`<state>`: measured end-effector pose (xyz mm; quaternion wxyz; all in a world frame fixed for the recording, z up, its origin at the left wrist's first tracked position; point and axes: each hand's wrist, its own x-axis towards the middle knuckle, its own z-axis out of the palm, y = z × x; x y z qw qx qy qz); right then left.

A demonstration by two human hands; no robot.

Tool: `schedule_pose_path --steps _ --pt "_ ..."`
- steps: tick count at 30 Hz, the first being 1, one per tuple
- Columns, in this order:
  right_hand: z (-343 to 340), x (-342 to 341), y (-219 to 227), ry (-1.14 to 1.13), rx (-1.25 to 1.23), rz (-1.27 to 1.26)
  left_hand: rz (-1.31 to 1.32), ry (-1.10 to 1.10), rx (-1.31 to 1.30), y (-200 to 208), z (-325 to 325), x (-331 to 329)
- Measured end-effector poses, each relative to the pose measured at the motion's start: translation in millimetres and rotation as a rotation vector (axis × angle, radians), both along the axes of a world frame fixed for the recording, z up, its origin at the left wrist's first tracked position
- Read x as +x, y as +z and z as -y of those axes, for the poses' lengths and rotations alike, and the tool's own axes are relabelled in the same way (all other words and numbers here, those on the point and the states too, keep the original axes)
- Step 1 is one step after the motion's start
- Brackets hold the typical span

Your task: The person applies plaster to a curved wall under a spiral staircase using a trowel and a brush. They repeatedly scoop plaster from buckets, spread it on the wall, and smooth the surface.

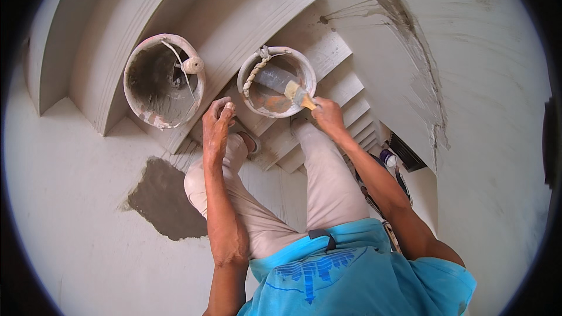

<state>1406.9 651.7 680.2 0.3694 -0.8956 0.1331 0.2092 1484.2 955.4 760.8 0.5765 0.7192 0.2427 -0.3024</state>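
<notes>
My right hand (329,116) grips the handle of a paintbrush (297,93) with pale bristles and a yellowish handle. The bristles are over the mouth of a mortar-smeared bucket (310,76) with a twisted rope handle (253,76). Inside that bucket lies a flat pale grey shape that I cannot make out, beside a reddish-brown patch. Just left of this bucket is my left hand (216,123), its fingers curled in and its thumb against them, with nothing visible in it. A larger bucket (132,73) further left holds wet grey mortar and has a wire handle with a round pale grip.
Curved pale steps (257,11) rise at the far left, and more steps (351,105) run down between my legs and the right wall (486,140). A wet mortar patch (170,199) marks the left wall, and a rough grey streak (418,52) the right. Dark items (407,152) lie below.
</notes>
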Motion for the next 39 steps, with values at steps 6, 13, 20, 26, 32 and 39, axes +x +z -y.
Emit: schedule_pose_path --steps 6,13,20,26,32,39 --pt "-57 5 -42 0.339 -0.169 0.025 -0.007 -0.003 -0.007 0 4 -9" --pt "-92 24 -125 0.519 -0.239 0.002 -0.009 -0.034 -0.024 12 15 -15" --pt "-72 3 -119 0.330 -0.242 0.236 0.017 0.035 -0.011 13 21 -17" --pt "-28 -19 -86 -0.313 0.307 -0.373 0.014 -0.017 -0.029 13 20 -11" --pt "10 -21 17 -0.907 0.868 -0.271 -0.016 -0.024 0.003 5 14 -9" --pt "86 36 119 -1.136 0.910 0.171 0.007 -0.024 -0.001 0 2 -3"
